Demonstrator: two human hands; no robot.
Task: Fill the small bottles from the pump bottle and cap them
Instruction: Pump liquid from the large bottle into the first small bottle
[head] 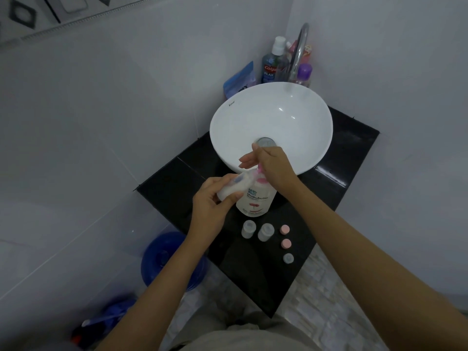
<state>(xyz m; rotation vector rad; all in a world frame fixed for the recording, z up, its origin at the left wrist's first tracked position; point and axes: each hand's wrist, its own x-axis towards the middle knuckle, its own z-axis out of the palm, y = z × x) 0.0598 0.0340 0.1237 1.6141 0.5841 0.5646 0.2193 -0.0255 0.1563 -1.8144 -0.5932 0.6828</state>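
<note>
A white pump bottle (pixel 256 198) with a pink pump head stands on the black counter (pixel 336 158) in front of the basin. My right hand (pixel 271 165) rests on top of the pink pump. My left hand (pixel 212 198) holds a small clear bottle (pixel 234 187), tilted with its mouth under the pump spout; white liquid shows inside it. Two more small bottles (pixel 248 228) (pixel 266 231) stand uncapped near the counter's front. To their right lie two pink caps (pixel 285 229) (pixel 286 243) and one grey cap (pixel 288 258).
A white bowl basin (pixel 298 102) fills the back of the counter, with a chrome tap (pixel 300 49) and several toiletry bottles (pixel 271 64) behind it. A blue bucket (pixel 162 259) stands on the floor to the left, against the tiled wall.
</note>
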